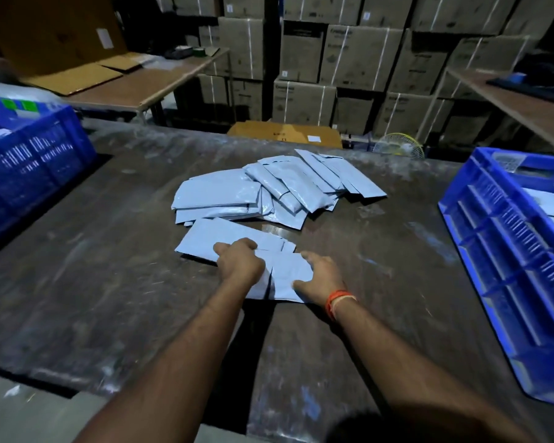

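Note:
A pale grey mailer bag [287, 276] lies flat on the dark worn table [109, 266], near its middle. My left hand [240, 262] grips the bag's upper left part, fingers curled over its folded edge. My right hand [320, 278] holds the bag's right end, thumb on the near corner and fingers curled round the far edge. A second flat mailer [224, 239] lies partly under it, reaching to the left. Behind them sits a loose pile of several filled grey mailers [269, 190].
A blue plastic crate [509, 257] with packets stands at the table's right edge, another blue crate [29, 161] at the left. Stacked cardboard boxes [349, 59] fill the back wall. Side tables stand at back left and right; a small fan [398, 148] sits behind the table.

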The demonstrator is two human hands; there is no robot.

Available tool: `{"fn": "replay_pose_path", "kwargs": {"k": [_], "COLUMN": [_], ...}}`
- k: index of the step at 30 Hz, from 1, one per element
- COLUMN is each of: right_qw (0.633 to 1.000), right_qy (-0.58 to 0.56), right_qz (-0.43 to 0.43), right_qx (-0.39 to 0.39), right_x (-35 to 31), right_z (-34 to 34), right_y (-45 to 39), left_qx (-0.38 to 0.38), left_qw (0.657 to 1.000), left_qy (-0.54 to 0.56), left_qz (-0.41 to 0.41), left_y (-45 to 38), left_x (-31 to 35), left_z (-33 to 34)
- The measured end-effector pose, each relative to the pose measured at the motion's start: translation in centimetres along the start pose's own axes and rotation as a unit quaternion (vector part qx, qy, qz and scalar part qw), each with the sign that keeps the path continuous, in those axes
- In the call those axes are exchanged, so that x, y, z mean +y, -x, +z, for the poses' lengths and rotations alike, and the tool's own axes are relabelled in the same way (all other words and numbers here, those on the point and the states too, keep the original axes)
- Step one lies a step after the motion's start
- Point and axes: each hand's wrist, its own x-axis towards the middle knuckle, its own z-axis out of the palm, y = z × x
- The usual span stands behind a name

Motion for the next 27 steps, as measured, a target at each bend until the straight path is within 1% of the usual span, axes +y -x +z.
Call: {"fn": "replay_pose_path", "kwargs": {"k": [2, 4, 6, 8, 10, 12, 13, 14, 15, 16, 17, 18, 20, 21, 22, 24, 27], "right_qw": [0.999, 0.996, 0.982, 0.944, 0.877, 0.803, 0.773, 0.754, 0.737, 0.729, 0.730, 0.744, 0.796, 0.816, 0.832, 0.852, 0.898], "right_qy": [-0.025, -0.073, -0.174, -0.318, -0.461, -0.572, -0.611, -0.636, -0.656, -0.666, -0.665, -0.647, -0.566, -0.524, -0.489, -0.447, -0.364], "right_qz": [0.011, 0.018, 0.035, 0.068, 0.130, 0.168, 0.169, 0.165, 0.158, 0.151, 0.145, 0.147, 0.171, 0.182, 0.187, 0.192, 0.154], "right_qx": [0.020, 0.046, 0.065, 0.057, 0.014, -0.002, 0.006, 0.020, 0.032, 0.049, 0.061, 0.077, 0.133, 0.163, 0.183, 0.195, 0.195], "right_x": [0.8, 1.8, 1.9, 1.8, 2.0, 3.6, 5.0, 6.4, 7.6, 8.9, 10.0, 11.1, 12.6, 13.3, 14.1, 15.1, 16.2], "right_z": [-0.2, -0.4, -0.9, -2.2, -4.0, -5.6, -6.5, -7.3, -8.1, -9.0, -9.9, -10.5, -11.3, -11.4, -11.3, -11.0, -10.5], "right_y": [0.5, 0.8, 1.5, 2.6, 3.9, 4.6, 4.9, 5.0, 5.1, 5.3, 5.8, 6.1, 7.0, 7.2, 7.4, 7.5, 7.4], "left_qx": [-0.017, -0.045, -0.095, -0.172, -0.250, -0.278, -0.277, -0.260, -0.242, -0.229, -0.227, -0.230, -0.206, -0.189, -0.173, -0.151, -0.126], "left_qw": [0.999, 0.994, 0.975, 0.931, 0.887, 0.880, 0.892, 0.912, 0.931, 0.940, 0.943, 0.942, 0.939, 0.939, 0.940, 0.944, 0.950], "left_qy": [0.036, 0.084, 0.190, 0.318, 0.385, 0.377, 0.342, 0.283, 0.199, 0.115, 0.037, -0.027, -0.125, -0.153, -0.163, -0.166, -0.157], "left_qz": [0.016, 0.048, 0.058, 0.050, 0.048, 0.075, 0.103, 0.145, 0.189, 0.224, 0.239, 0.242, 0.246, 0.244, 0.243, 0.243, 0.239], "left_y": [0.2, 0.4, 1.4, 2.9, 4.8, 5.8, 5.9, 5.8, 5.4, 5.2, 5.3, 5.5, 5.7, 6.0, 6.1, 6.5, 7.4], "left_x": [0.5, 1.5, 3.3, 6.1, 8.7, 10.1, 10.2, 10.0, 9.5, 9.1, 8.7, 8.3, 7.6, 7.5, 7.4, 7.4, 7.3], "left_z": [-0.7, -1.2, -1.5, -1.5, -1.0, 0.5, 1.8, 3.2, 4.5, 5.9, 7.3, 8.4, 10.7, 11.5, 12.2, 12.9, 13.4]}}
